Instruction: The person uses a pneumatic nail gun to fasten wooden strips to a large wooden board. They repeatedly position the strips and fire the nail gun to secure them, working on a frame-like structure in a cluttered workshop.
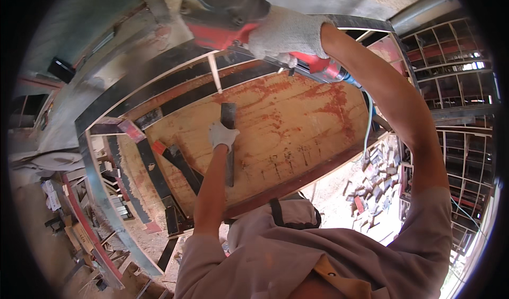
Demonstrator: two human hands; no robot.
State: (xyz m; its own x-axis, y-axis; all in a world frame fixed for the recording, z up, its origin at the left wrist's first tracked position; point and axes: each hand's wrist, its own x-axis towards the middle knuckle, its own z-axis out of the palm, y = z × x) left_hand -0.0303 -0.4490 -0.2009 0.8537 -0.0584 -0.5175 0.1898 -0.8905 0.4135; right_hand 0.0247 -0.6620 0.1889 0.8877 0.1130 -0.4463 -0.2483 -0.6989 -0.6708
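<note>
Over the far edge of the stained board (302, 124), the gloved right hand (289, 33) grips a red-and-black power tool (225, 26), fingers closed around it; a pale hose (369, 121) hangs by the board's right end. On the board's left half lies a dark strip (228, 115); the gloved left hand (223, 136) rests on it, whether gripping I cannot tell.

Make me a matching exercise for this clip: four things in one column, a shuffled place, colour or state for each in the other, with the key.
Things
1. left hand
2. right hand
3. broad panel
4. heap of blocks

Places, colours, states
A. tan, with reddish stains
B. on the ground, toward the picture's lower right
C. gloved, on a dark strip
D. gloved, gripping a red-and-black power tool

Pairs: 1-C, 2-D, 3-A, 4-B
</note>
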